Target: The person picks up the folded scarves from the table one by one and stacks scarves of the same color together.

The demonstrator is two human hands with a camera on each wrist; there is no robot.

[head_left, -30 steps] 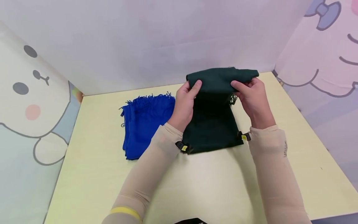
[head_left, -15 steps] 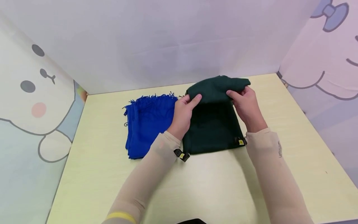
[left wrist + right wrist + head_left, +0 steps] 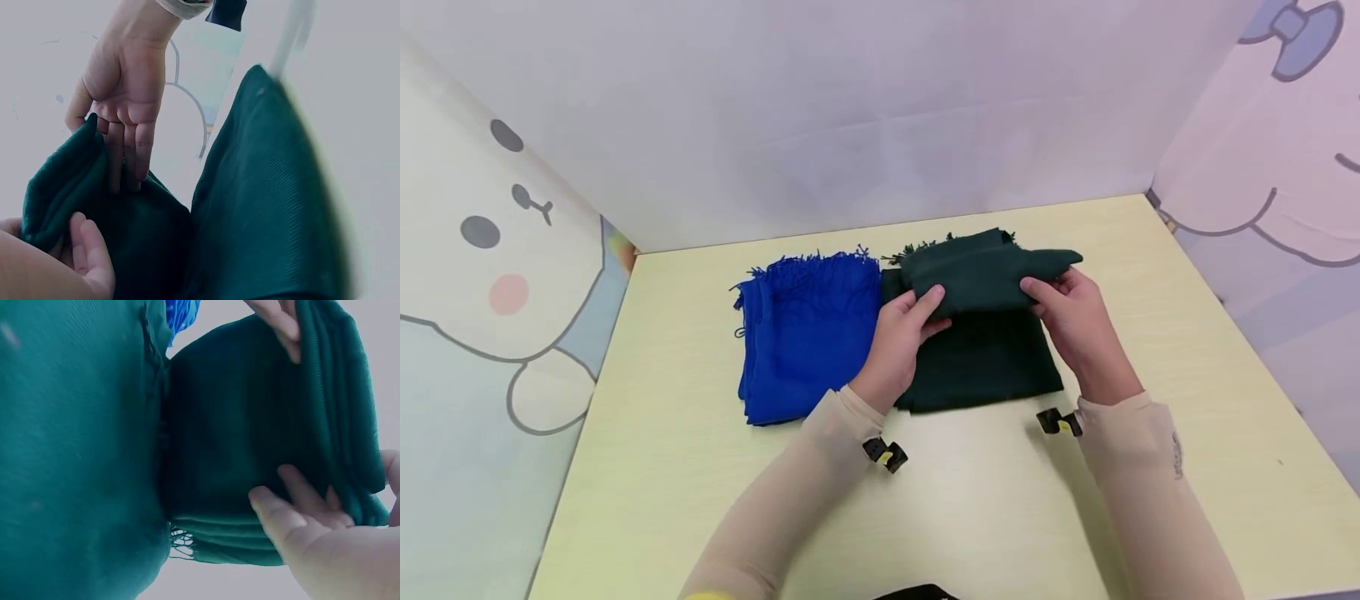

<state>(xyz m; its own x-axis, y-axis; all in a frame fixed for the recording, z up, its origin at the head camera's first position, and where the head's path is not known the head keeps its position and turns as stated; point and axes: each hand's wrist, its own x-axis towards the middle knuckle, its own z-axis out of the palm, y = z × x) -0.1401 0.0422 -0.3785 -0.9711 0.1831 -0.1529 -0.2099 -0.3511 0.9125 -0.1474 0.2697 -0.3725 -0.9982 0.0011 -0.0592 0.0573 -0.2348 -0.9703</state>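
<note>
A dark green fringed scarf [image 3: 985, 362] lies in folded layers on the table, its upper part lifted and bent over toward me. My left hand [image 3: 898, 342] pinches the lifted fold at its left end, thumb on top and fingers beneath. At the other end, my right hand [image 3: 1078, 325] grips the same fold between thumb and fingers. The left wrist view has the left hand's fingers under the thick green edge, while the right wrist view has the right hand [image 3: 312, 519] with its fingers inside the fold. Some black-green fringe shows at the back.
A folded blue scarf [image 3: 816, 337] with fringe along its back edge lies just left of the green one. The pale yellow table [image 3: 662, 358] meets a white wall [image 3: 850, 117] behind. Cartoon-printed panels [image 3: 467, 250] stand at the sides.
Both hands have come lower and closer to me, bringing the raised green fold down and toward me over the lower layers. The blue scarf stays in place.
</note>
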